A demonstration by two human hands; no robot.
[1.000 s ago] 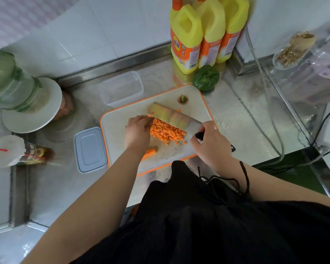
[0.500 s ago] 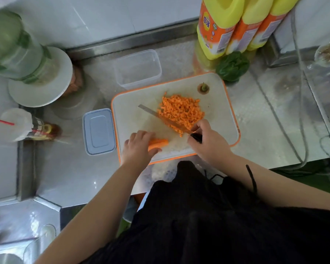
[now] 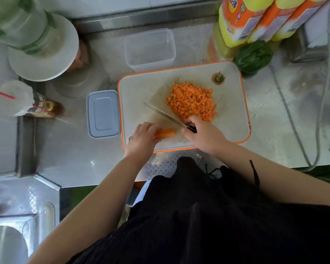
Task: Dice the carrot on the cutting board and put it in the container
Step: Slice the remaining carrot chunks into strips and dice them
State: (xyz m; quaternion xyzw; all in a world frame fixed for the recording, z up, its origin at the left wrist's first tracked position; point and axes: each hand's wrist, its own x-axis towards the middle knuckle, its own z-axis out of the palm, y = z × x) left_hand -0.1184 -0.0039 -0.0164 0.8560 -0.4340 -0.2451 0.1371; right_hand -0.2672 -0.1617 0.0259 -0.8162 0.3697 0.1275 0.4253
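Knife [image 3: 165,116] swung off dice pile [image 3: 191,101], right-hand [image 3: 204,134] gripped | left fingers [image 3: 141,138] now hold carrot piece [image 3: 165,133]

A: What does the left hand [image 3: 142,139] cover on the cutting board [image 3: 141,86]?
B: The near end of the carrot piece [image 3: 165,133]; its full length can't be told.
A: And the knife [image 3: 165,116]?
B: The right hand [image 3: 204,135] hides most of its handle.
A: Beyond the board?
B: The yellow bottles [image 3: 242,20] are cut off by the top edge.
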